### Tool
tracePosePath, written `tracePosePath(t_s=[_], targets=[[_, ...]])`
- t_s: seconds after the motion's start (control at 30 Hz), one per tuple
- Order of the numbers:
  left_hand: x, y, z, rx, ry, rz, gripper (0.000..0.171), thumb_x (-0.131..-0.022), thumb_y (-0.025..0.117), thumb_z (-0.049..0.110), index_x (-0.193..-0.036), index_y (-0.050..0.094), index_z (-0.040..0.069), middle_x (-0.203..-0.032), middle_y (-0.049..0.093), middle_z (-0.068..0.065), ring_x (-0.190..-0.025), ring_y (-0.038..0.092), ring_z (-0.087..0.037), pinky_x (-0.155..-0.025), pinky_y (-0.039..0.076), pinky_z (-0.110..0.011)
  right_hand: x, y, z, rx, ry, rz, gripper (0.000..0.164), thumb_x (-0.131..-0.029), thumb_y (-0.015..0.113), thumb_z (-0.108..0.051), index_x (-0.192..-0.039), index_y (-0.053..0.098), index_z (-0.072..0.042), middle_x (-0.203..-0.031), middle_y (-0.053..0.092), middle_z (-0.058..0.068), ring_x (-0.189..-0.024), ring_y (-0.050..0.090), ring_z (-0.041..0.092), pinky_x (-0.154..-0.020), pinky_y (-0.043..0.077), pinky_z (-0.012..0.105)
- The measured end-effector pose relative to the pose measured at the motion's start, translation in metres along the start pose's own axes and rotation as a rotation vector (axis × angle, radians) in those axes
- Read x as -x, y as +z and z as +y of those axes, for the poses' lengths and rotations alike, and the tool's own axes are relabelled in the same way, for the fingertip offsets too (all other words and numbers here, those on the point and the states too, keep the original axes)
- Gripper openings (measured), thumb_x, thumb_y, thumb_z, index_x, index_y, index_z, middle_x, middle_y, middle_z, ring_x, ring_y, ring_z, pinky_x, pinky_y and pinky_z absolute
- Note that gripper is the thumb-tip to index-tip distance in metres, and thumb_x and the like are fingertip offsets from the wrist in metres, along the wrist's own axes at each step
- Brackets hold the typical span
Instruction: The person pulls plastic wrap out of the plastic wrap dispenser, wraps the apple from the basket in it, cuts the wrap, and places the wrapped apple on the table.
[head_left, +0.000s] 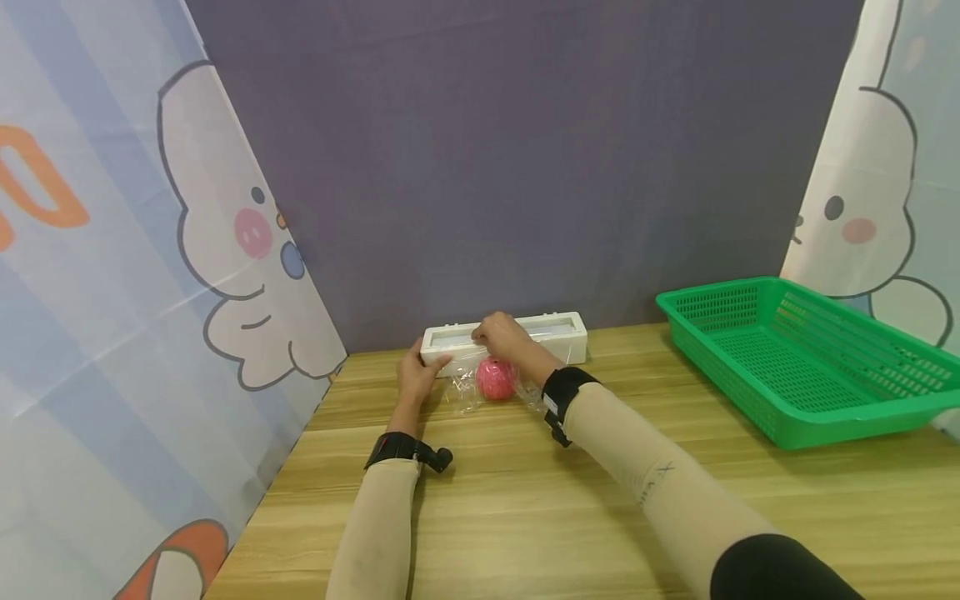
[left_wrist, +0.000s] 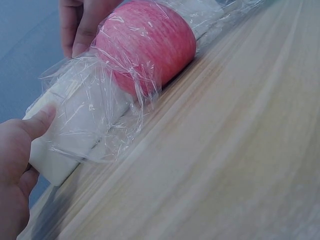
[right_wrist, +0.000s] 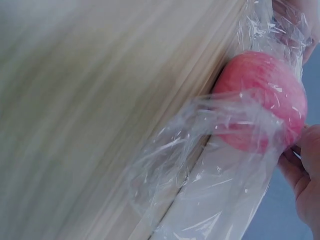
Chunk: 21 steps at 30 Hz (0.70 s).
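Observation:
A long white cling film dispenser box (head_left: 577,340) lies at the back of the wooden table, with a window along its top. My left hand (head_left: 415,377) grips its left end, thumb on the front (left_wrist: 42,122). Against the box's front sits a red apple (head_left: 495,380), with clear cling film (left_wrist: 95,107) draped loosely around it and over the box front. Above the apple, my right hand (head_left: 507,337) reaches over the box with curled fingers. Its thumb and fingertips (right_wrist: 292,167) pinch at the film by the box's top; the exact contact is partly hidden behind the apple.
A green perforated plastic basket (head_left: 806,421) stands on the right side of the table (head_left: 495,517). A dark panel (head_left: 510,167) rises right behind the box. Cartoon-printed cloth walls (head_left: 97,333) flank the table on both sides.

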<state>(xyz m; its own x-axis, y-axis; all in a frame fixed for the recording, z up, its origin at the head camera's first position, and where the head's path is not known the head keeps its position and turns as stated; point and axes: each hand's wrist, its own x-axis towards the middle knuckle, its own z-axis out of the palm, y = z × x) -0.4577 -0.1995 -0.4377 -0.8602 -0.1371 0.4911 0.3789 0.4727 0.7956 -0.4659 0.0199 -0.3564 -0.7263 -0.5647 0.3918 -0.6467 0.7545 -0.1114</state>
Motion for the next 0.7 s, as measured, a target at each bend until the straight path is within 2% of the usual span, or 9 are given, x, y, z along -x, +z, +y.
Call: tracePosePath(t_s=[0.17, 0.33, 0.57, 0.7], targets=[[0.001, -0.001, 0.0, 0.032, -0.018, -0.008, 0.065, -0.089, 0.088, 0.016, -0.143, 0.06, -0.006, -0.123, 0.071, -0.028, -0.106, 0.069, -0.036, -0.084, 0.057, -0.038, 0.004, 0.0, 0.008, -0.012, -0.018, -0.004, 0.014, -0.101, 0.069, -0.006, -0.092, 0.08, -0.008, -0.081, 0.071, 0.005, -0.082, 0.067, 0.022, -0.081, 0.058, 0.036], [0.002, -0.001, 0.0, 0.038, -0.023, -0.007, 0.065, -0.089, 0.088, 0.015, -0.144, 0.06, -0.005, -0.123, 0.071, -0.027, -0.106, 0.069, -0.035, -0.083, 0.057, -0.036, 0.009, 0.0, 0.016, -0.008, -0.037, 0.013, 0.013, -0.101, 0.07, -0.007, -0.094, 0.081, -0.01, -0.084, 0.074, 0.005, -0.082, 0.069, 0.023, -0.081, 0.06, 0.037], [0.001, 0.0, 0.001, 0.037, -0.03, -0.002, 0.067, -0.088, 0.088, 0.015, -0.145, 0.059, -0.004, -0.125, 0.07, -0.028, -0.109, 0.068, -0.037, -0.09, 0.057, -0.045, 0.012, -0.003, 0.022, 0.023, -0.039, 0.005, 0.013, -0.101, 0.07, -0.006, -0.098, 0.082, -0.011, -0.086, 0.075, 0.004, -0.083, 0.07, 0.023, -0.082, 0.06, 0.038], [0.0, 0.0, 0.001, 0.031, -0.043, -0.003, 0.067, -0.089, 0.088, 0.017, -0.146, 0.059, -0.003, -0.127, 0.07, -0.028, -0.111, 0.068, -0.036, -0.093, 0.057, -0.046, 0.016, -0.007, 0.025, 0.031, -0.061, 0.022, 0.013, -0.099, 0.071, -0.003, -0.092, 0.08, -0.009, -0.079, 0.07, 0.004, -0.078, 0.066, 0.022, -0.077, 0.058, 0.039]])
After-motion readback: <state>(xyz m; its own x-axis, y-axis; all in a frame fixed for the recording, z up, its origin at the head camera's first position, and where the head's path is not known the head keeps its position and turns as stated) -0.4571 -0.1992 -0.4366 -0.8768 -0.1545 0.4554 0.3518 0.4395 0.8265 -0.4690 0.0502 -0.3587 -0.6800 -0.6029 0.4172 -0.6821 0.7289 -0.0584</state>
